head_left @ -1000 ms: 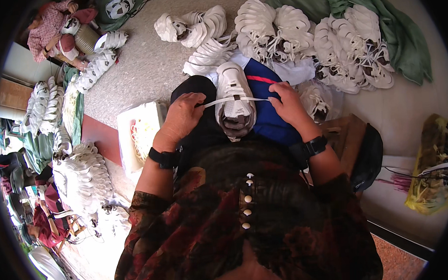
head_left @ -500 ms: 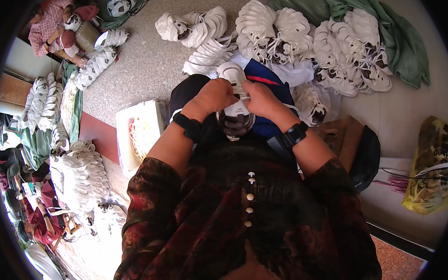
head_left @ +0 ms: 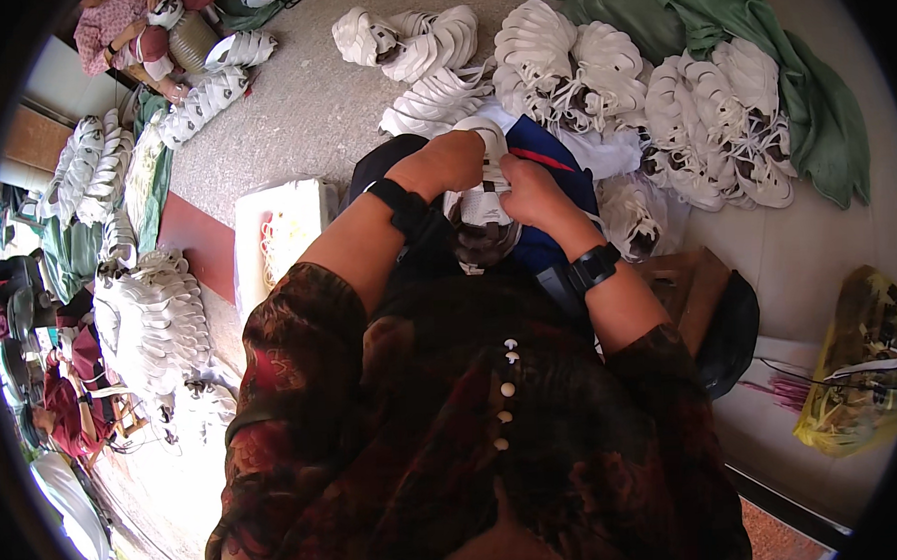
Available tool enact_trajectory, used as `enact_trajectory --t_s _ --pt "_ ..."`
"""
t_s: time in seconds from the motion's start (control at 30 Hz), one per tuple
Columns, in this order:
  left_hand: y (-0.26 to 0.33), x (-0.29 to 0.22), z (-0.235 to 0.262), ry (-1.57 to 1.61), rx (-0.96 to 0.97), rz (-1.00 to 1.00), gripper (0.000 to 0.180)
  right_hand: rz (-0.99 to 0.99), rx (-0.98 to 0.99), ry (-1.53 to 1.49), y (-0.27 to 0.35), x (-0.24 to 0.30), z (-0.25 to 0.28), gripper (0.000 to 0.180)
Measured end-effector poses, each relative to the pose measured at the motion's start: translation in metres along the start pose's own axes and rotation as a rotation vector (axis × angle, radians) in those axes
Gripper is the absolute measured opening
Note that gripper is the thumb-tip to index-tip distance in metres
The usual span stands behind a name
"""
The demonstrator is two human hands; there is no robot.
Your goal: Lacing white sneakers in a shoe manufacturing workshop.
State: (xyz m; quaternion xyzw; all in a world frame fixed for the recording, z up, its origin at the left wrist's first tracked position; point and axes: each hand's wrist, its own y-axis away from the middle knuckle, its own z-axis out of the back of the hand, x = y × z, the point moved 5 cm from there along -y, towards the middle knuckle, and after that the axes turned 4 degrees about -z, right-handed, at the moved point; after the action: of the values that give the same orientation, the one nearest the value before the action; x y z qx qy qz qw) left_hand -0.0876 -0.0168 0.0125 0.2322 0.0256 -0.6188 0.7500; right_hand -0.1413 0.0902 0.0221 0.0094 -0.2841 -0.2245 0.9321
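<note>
A white shoe [head_left: 483, 204] with a dark brown opening rests on my lap, its toe pointing away from me. Over its upper front part curls my left hand [head_left: 445, 164], fingers closed; what they pinch is hidden behind the hand. My right hand [head_left: 537, 192] is closed at the shoe's right side, with thumb and fingers pressed to the edge of the lacing area. Any lace between the fingers is too small to make out. Dark blue cloth with a red stripe [head_left: 535, 162] lies under and beside the shoe.
White shoes lie beyond my knees in rows [head_left: 428, 43] and bunches [head_left: 539, 51], beside green cloth [head_left: 811, 94]. A white box [head_left: 305, 211] of pale laces stands left, a brown wooden stool [head_left: 684, 280] right. More shoe piles [head_left: 150, 318] and co-workers [head_left: 73, 396] are farther left.
My left hand has moved forward over the shoe's toe and turned, now covering more of it. The right hand stays at the shoe's side. The whole view has shifted slightly.
</note>
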Motion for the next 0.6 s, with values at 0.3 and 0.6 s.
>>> enact_trajectory --t_s 0.3,0.6 --pt "0.055 -0.016 0.013 -0.215 -0.652 -0.438 0.005 -0.026 -0.047 -0.001 0.001 -0.007 -0.002 0.024" --pt "0.066 -0.010 0.007 0.024 -0.769 -0.265 0.005 0.110 -0.234 0.300 0.013 -0.003 0.018 0.007"
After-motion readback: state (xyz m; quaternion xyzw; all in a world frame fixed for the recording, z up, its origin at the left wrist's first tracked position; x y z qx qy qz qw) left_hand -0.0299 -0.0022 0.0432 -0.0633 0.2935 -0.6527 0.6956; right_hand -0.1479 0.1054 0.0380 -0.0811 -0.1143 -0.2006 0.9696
